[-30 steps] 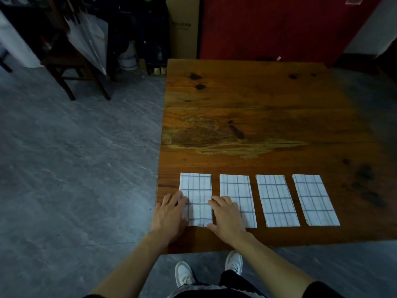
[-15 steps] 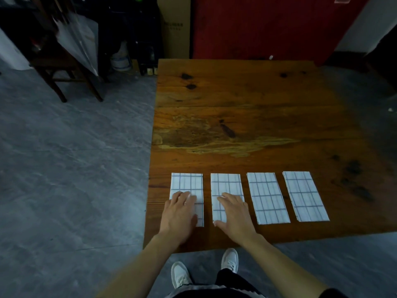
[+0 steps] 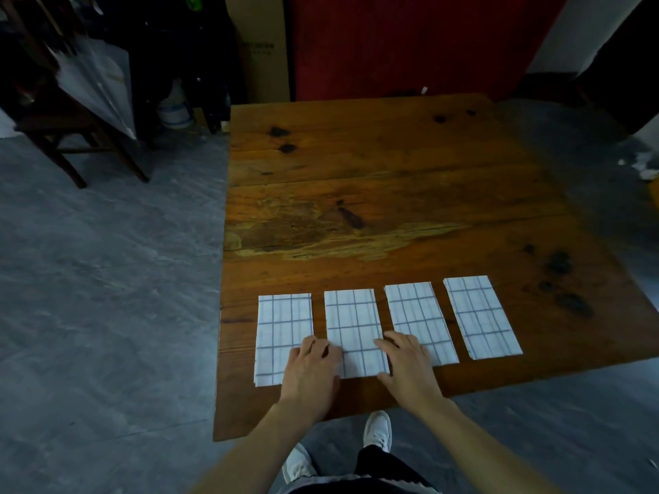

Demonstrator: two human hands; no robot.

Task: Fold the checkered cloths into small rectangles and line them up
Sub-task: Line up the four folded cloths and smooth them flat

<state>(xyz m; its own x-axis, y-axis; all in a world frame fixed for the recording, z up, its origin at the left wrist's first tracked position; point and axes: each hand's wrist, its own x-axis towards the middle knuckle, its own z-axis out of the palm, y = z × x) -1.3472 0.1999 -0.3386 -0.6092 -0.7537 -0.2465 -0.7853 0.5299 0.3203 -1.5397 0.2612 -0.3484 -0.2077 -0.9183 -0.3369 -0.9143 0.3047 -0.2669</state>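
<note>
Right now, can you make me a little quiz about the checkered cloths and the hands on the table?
1. How many folded checkered cloths lie in the row on the wooden table?
2. True or false: the left hand and right hand sit at the two sides of the second cloth from the left.
3. Which cloth does neither hand touch: A) leftmost cloth, B) third cloth from the left, C) rightmost cloth?

Key: 1. Four. 2. True. 3. C.
</note>
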